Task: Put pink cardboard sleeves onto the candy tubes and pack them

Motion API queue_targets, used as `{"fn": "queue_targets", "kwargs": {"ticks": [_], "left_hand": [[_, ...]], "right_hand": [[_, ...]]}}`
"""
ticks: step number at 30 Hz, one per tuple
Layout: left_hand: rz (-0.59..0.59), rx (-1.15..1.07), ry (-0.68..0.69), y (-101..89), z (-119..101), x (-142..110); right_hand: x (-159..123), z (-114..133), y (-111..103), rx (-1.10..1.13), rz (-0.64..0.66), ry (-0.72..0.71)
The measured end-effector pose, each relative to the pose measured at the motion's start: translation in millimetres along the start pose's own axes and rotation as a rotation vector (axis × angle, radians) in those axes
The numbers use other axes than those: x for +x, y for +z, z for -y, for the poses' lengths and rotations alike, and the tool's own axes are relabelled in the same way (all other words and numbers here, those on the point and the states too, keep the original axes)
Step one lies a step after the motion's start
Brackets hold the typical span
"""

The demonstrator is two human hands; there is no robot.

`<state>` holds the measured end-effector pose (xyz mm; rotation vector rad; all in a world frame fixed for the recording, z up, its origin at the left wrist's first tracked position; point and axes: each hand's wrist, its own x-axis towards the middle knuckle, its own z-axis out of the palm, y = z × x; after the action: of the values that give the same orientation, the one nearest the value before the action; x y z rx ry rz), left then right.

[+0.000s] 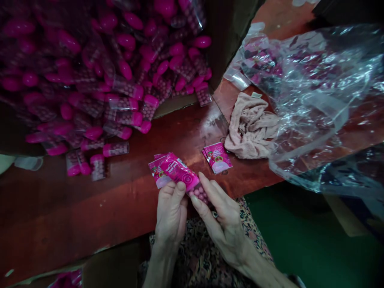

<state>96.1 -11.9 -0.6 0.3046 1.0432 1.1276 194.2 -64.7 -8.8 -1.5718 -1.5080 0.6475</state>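
Your left hand [171, 216] gripped a pink foil sachet [177, 170] while your right hand [223, 224] pinched its clear tube of pink beads [198, 194], fitting them together; the next move called for a steady hold. Beyond lay a loose sachet [217, 158] and heaped tubes [120, 96].

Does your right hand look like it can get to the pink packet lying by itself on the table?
Probably yes. Your right hand sits close to that packet, with only a stretch of table between them. It seems busy holding a tube of pink balls, though, so it might need to let go first.
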Motion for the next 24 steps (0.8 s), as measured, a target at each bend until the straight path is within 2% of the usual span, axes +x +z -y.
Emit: {"fn": "queue_targets", "kwargs": {"ticks": [3,6,11,14,16,19,24], "left_hand": [[0.014,0.063,-0.035,0.8,-2.9,-1.2],[0.010,0.078,-0.006,2.5,-6.8,-1.7],[0.071,0.070,-0.028,5.6,-9.3,-2.6],[0.095,0.032,-0.053,4.9,-8.7,-2.6],[0.117,0.025,-0.058,3.7,-8.4,-1.9],[0.135,0.043,0.007,3.3,-8.2,0.0],[0.129,0.094,0.046,6.9,-6.5,1.2]], "right_hand": [[2.4,1.0,-2.5,-0.026,0.023,-0.038],[5.8,4.5,-3.7,-0.001,0.068,-0.091],[8.4,10.3,-6.8,0.065,0.092,-0.120],[9.3,9.8,-9.4,0.092,0.098,-0.062],[10.6,8.7,-10.2,0.155,0.095,0.043],[13.1,8.2,-9.8,0.210,0.101,0.155],[13.7,12.5,-11.0,0.103,0.106,-0.009]]}}
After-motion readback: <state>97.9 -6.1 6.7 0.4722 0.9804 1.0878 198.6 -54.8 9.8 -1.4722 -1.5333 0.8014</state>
